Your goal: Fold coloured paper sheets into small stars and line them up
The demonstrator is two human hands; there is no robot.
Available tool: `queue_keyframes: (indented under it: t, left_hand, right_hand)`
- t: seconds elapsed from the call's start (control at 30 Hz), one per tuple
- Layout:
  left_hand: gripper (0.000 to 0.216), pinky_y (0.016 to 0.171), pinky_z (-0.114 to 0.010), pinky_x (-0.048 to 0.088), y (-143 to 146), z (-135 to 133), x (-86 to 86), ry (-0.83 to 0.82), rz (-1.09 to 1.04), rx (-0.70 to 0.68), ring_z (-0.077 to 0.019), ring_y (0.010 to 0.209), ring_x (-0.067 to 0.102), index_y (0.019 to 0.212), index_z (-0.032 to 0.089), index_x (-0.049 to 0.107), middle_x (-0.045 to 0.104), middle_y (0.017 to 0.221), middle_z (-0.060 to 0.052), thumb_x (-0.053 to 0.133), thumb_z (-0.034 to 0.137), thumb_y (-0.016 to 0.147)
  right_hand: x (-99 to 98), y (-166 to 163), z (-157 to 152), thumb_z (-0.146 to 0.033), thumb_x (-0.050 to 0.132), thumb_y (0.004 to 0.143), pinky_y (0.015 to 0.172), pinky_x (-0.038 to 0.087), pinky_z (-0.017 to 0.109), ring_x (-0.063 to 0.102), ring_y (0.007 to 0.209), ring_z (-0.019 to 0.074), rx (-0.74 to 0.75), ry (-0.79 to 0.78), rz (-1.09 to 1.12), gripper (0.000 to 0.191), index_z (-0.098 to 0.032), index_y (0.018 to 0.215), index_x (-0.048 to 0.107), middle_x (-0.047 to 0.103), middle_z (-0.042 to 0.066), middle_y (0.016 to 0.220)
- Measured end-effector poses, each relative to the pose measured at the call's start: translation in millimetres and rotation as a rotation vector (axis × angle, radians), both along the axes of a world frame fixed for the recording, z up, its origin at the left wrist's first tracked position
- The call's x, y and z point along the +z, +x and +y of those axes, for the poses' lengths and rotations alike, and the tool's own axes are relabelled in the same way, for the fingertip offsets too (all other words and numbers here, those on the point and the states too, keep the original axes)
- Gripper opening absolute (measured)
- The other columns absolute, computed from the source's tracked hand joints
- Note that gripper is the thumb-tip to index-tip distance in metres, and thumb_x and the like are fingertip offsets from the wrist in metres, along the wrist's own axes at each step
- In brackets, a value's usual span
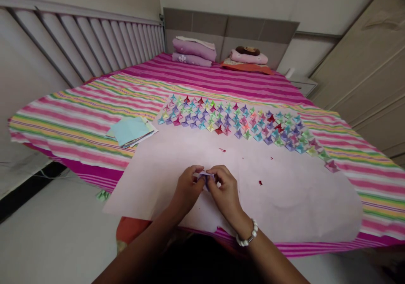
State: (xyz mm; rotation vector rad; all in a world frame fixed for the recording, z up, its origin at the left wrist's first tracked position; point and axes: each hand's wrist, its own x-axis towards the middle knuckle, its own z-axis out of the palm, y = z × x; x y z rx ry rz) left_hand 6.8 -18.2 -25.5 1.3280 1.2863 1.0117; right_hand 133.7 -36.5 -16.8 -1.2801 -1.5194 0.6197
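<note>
Purple paper fold [205,177] sits pinched between left hand [186,187] and right hand [225,189] — each grip closed on it — just above the pink sheet [291,195] on the bed [95,102]. Creases are best pressed sharp, edges aligned, like the finished pieces [234,121] beyond.

Pink-striped bedspread [95,102], pale pink sheet [284,191], multicoloured folded stars [234,119]

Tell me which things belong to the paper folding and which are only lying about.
Part of the work: purple paper piece pinched by left hand and right hand; rows of folded paper shapes; stack of paper squares; large pink sheet beneath.
Lying about: folded blankets; plush toy; red scraps.
</note>
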Motion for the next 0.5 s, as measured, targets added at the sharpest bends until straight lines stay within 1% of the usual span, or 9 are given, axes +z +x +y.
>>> queue_keyframes:
  t: [0.1, 0.17, 0.23, 0.3, 0.33, 0.4, 0.5]
  left_hand:
    - [0.024, 0.074, -0.033, 0.053, -1, 2, -0.3, 0.051, 0.033, -0.011, -0.0190, 0.081, 0.066, 0.095, 0.015, 0.066, 0.069, 0.096, -0.008, 0.053, 0.017, 0.075]
    - [0.024, 0.078, -0.033, 0.052, -2, 2, 0.1, 0.099, 0.057, 0.004, -0.0191, 0.083, 0.066, 0.093, 0.015, 0.068, 0.070, 0.094, -0.008, 0.054, 0.015, 0.074]
    - [0.026, 0.075, -0.032, 0.052, -3, 1, 0.4, 0.102, 0.039, -0.004, -0.0185, 0.079, 0.066, 0.098, 0.016, 0.068, 0.071, 0.090, -0.007, 0.055, 0.017, 0.075]
    - [0.029, 0.071, -0.031, 0.053, -3, 0, 0.5, 0.081, -0.042, -0.028, -0.0184, 0.075, 0.067, 0.104, 0.016, 0.066, 0.071, 0.086, -0.006, 0.058, 0.022, 0.076]
    - [0.031, 0.072, -0.031, 0.054, -3, 0, 0.5, 0.076, -0.093, -0.044, -0.0187, 0.077, 0.067, 0.106, 0.015, 0.065, 0.071, 0.086, -0.006, 0.060, 0.024, 0.076]
    - [0.031, 0.078, -0.032, 0.054, -4, 0, 0.8, 0.085, -0.188, -0.074, -0.0200, 0.085, 0.067, 0.105, 0.015, 0.065, 0.071, 0.093, -0.008, 0.063, 0.027, 0.075]
    - [0.032, 0.084, -0.035, 0.054, -6, 0, 1.5, 0.116, -0.245, -0.131, -0.0222, 0.096, 0.066, 0.101, 0.016, 0.067, 0.067, 0.110, -0.011, 0.069, 0.027, 0.071]
  right_hand:
    - [-2.2, 0, 1, -0.010, 0.052, 0.077, 0.065, 0.044, 0.029, 0.054, 0.070, 0.0148, 0.001, -0.004, 0.067, 0.017, -0.020, 0.082, 0.064, 0.059, 0.004, 0.084]
    - [-4.5, 0, 2, -0.012, 0.054, 0.074, 0.063, 0.043, 0.028, 0.053, 0.067, 0.0141, -0.004, -0.035, 0.154, 0.015, -0.020, 0.080, 0.065, 0.059, 0.003, 0.081]
    - [-6.8, 2, 5, -0.016, 0.057, 0.071, 0.058, 0.041, 0.027, 0.051, 0.063, 0.0133, -0.009, -0.122, 0.292, 0.012, -0.019, 0.079, 0.066, 0.060, 0.001, 0.075]
    - [-8.2, 5, 8, -0.019, 0.062, 0.067, 0.057, 0.040, 0.026, 0.052, 0.060, 0.0130, -0.005, -0.240, 0.446, 0.012, -0.019, 0.078, 0.066, 0.062, 0.000, 0.070]
    - [-8.5, 6, 9, -0.021, 0.064, 0.065, 0.057, 0.041, 0.026, 0.052, 0.059, 0.0131, -0.003, -0.291, 0.514, 0.013, -0.019, 0.078, 0.067, 0.063, 0.000, 0.069]
    - [-8.6, 8, 12, -0.021, 0.066, 0.062, 0.058, 0.041, 0.026, 0.054, 0.060, 0.0134, -0.010, -0.351, 0.613, 0.014, -0.019, 0.076, 0.068, 0.065, 0.000, 0.068]
    - [-8.5, 10, 14, -0.020, 0.067, 0.060, 0.060, 0.041, 0.026, 0.055, 0.061, 0.0131, -0.037, -0.370, 0.703, 0.014, -0.019, 0.074, 0.070, 0.067, -0.001, 0.067]
